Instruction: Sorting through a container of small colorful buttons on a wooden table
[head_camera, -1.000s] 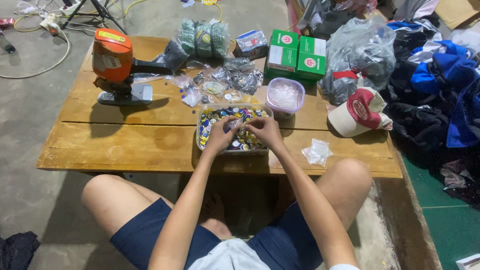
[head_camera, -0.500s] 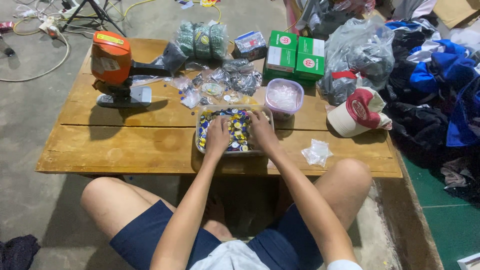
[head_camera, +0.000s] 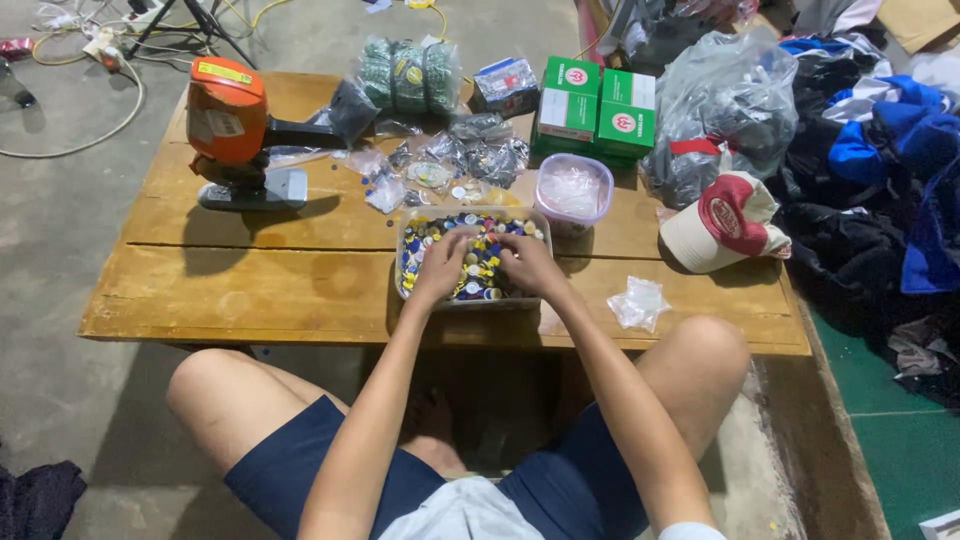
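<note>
left hand (head_camera: 440, 268) fingertips buried among small multicoloured round pieces (head_camera: 478, 275), too small to identify | right hand (head_camera: 525, 262) fingertips likewise hidden | clear rectangular plastic tray (head_camera: 470, 303) floor covered | grip unreadable

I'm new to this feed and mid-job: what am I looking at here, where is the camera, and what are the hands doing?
One view, from a camera on a seated person's head, looking down at a low wooden table. No machine: two bare hands. The left hand and right hand both rest in a clear tray of small coloured caps; whether either grips one is unclear. Around it: an orange power tool, green boxes, a lidded tub, a cap and plastic bags.
</note>
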